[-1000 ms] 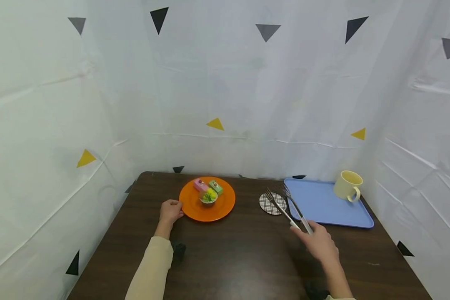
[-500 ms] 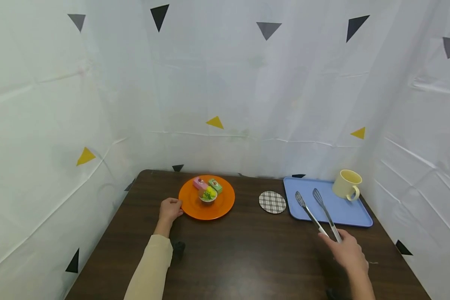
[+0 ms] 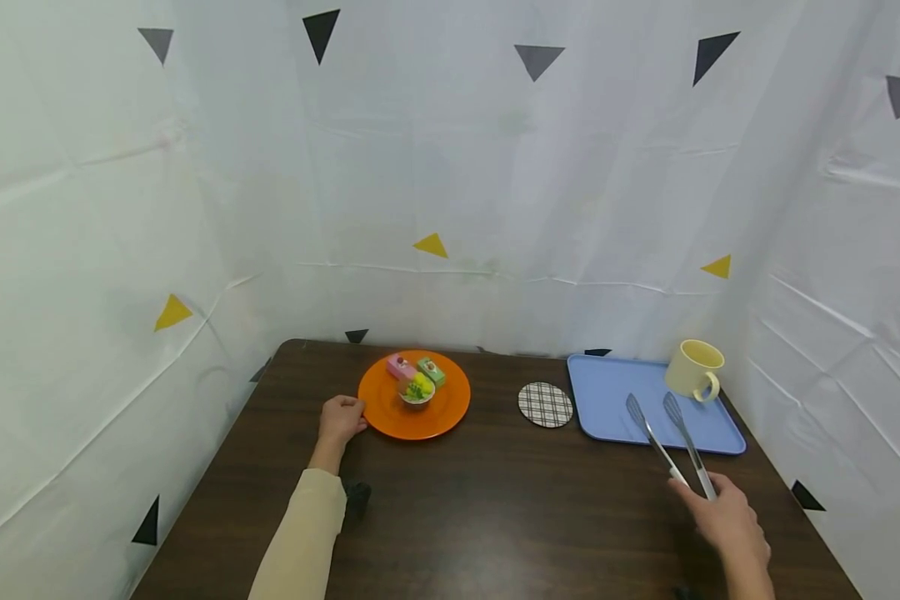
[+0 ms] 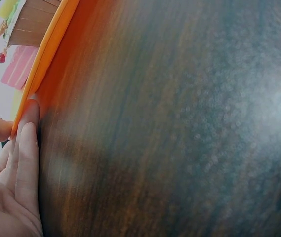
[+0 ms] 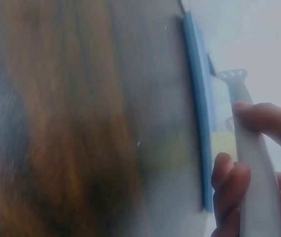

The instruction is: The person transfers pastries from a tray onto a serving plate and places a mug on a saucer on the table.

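Note:
My left hand pinches the left rim of an orange plate. In the left wrist view the thumb lies over the rim and the fingers are beneath it. On the plate sit a pink toy cake slice, a green one and a small cup of yellow and green toy food. My right hand holds metal tongs by their pale handles, arms spread with nothing between the tips. Those tips appear over the blue tray; their height above it is unclear.
A yellow mug stands at the tray's back right corner. Between plate and tray lies a round checked coaster. White sheeting with triangle shapes rises behind and beside the dark wooden table.
My right hand has moved right and nearer to me with the tongs, from over the coaster to the tray. The left hand and the plate have stayed in place.

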The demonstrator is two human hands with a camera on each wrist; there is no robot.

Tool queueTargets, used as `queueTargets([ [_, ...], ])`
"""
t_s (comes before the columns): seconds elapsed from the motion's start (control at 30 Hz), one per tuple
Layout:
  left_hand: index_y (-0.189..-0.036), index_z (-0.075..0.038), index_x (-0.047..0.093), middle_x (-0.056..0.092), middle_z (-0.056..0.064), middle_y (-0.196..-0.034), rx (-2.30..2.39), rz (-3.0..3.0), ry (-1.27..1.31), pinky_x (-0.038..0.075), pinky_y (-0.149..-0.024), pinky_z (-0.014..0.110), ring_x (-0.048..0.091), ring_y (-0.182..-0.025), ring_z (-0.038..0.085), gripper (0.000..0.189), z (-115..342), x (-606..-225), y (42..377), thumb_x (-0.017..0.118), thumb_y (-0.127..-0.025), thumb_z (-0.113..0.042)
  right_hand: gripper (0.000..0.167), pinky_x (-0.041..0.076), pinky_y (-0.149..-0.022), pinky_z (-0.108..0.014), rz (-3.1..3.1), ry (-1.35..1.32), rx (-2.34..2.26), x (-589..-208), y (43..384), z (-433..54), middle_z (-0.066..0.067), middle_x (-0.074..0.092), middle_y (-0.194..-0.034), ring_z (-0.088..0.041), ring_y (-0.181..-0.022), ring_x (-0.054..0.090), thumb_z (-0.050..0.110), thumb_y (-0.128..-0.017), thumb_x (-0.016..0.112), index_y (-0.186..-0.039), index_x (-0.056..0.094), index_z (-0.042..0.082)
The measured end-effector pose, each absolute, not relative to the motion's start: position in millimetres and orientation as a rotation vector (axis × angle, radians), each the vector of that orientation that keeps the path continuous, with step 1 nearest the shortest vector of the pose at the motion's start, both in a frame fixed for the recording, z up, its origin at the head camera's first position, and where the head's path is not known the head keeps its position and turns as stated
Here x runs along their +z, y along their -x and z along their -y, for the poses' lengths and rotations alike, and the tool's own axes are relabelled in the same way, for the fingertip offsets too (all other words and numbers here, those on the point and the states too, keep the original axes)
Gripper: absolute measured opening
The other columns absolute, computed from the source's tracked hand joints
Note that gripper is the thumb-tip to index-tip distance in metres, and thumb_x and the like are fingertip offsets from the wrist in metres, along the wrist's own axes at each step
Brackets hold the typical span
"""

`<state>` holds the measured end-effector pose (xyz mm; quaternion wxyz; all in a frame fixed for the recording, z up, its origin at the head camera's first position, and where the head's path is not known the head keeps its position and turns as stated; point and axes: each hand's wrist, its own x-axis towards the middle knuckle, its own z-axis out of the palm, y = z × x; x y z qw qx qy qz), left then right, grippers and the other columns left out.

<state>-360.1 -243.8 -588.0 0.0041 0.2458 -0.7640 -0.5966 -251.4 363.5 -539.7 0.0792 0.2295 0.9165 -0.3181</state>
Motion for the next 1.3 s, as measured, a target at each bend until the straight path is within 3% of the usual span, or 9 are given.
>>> queueTargets([
  [0.1,-0.132,0.006,0.062,0.068,0.018,-0.111,-1.868,2.395,-0.765,0.063,-0.071,0.020,0.069,-0.078,0.013,0.035,243.7,-587.2,360.3,0.060,-0.111,-0.022,0.110,0.049,-0.074,-0.061,-2.731,-0.700,-0.957,-541.9,249.0,-367.1,-0.008,0.076,-0.082,-0.039,-0.091,0.069,0.083,-0.089,0.063,-0.159,0.036,0.002],
  [0.27,-0.132,0.006,0.062,0.068,0.017,-0.110,-1.873,2.391,-0.760,0.063,-0.071,0.020,0.069,-0.078,0.013,0.035,244.1,-587.7,360.1,0.061,-0.110,-0.022,0.111,0.049,-0.074,-0.062,-2.715,-0.707,-0.959,-545.2,245.8,-370.1,-0.010,0.075,-0.081,-0.040,-0.091,0.069,0.083,-0.089,0.063,-0.157,0.036,0.000],
  [0.53,-0.133,0.006,0.062,0.068,0.017,-0.110,-1.872,2.397,-0.769,0.063,-0.071,0.020,0.069,-0.077,0.012,0.036,245.2,-590.5,360.5,0.061,-0.111,-0.023,0.109,0.050,-0.079,-0.071,-2.703,-0.711,-0.931,-551.1,243.6,-373.0,-0.028,0.070,-0.103,-0.054,-0.105,0.062,0.081,-0.091,0.062,-0.154,0.036,-0.004],
  [0.8,-0.133,0.007,0.061,0.068,0.018,-0.110,-1.867,2.399,-0.752,0.064,-0.073,0.021,0.069,-0.078,0.012,0.037,244.4,-586.4,356.8,0.060,-0.111,-0.023,0.111,0.050,-0.079,-0.067,-2.688,-0.642,-0.889,-549.8,244.1,-374.2,-0.017,0.074,-0.088,-0.050,-0.100,0.066,0.081,-0.093,0.059,-0.153,0.033,-0.008],
  [1.03,-0.132,0.006,0.062,0.068,0.017,-0.109,-1.860,2.397,-0.764,0.063,-0.072,0.021,0.068,-0.079,0.014,0.036,242.7,-585.9,354.9,0.060,-0.111,-0.023,0.111,0.053,-0.074,-0.065,-2.747,-0.679,-0.759,-556.1,246.7,-371.7,-0.040,0.061,-0.123,-0.056,-0.104,0.064,0.087,-0.089,0.058,-0.141,0.048,-0.010],
  [1.3,-0.132,0.004,0.063,0.069,0.016,-0.108,-1.853,2.407,-0.758,0.063,-0.072,0.021,0.069,-0.079,0.013,0.035,243.7,-588.9,358.3,0.060,-0.111,-0.024,0.105,0.052,-0.077,-0.068,-2.762,-0.741,-0.728,-555.7,246.6,-363.2,-0.039,0.063,-0.121,-0.055,-0.101,0.065,0.083,-0.088,0.063,-0.138,0.052,-0.009],
])
